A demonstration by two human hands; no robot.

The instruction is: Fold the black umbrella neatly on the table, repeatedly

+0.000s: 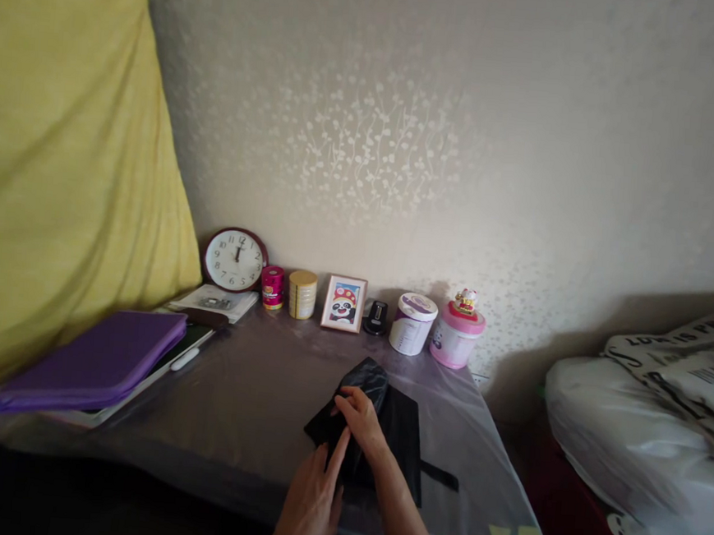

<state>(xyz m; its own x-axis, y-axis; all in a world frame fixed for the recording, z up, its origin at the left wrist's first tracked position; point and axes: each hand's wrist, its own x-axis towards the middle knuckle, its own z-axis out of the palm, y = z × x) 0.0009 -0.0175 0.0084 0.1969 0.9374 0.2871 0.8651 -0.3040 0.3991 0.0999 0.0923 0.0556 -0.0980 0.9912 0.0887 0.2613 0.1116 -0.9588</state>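
A black, slightly shiny piece of folded fabric (402,432) lies near the front of the table, its pointed flap standing out at the far end and a narrow black strap (439,475) reaching to the right. My right hand (358,420) is over the flap with its fingers bent and closed on the fabric. Just below it, my left hand (313,495) rests on the near left part, index finger stretched forward and thumb apart. The fabric under both palms is hidden, so its exact kind cannot be made out.
Along the wall stand a clock (235,259), a pink can (272,287), a yellow-lidded jar (302,294), a framed panda picture (344,304), a small black device (377,317) and two tubs. A purple folder (96,358) lies left. White bags (634,438) lie beyond the table's right edge.
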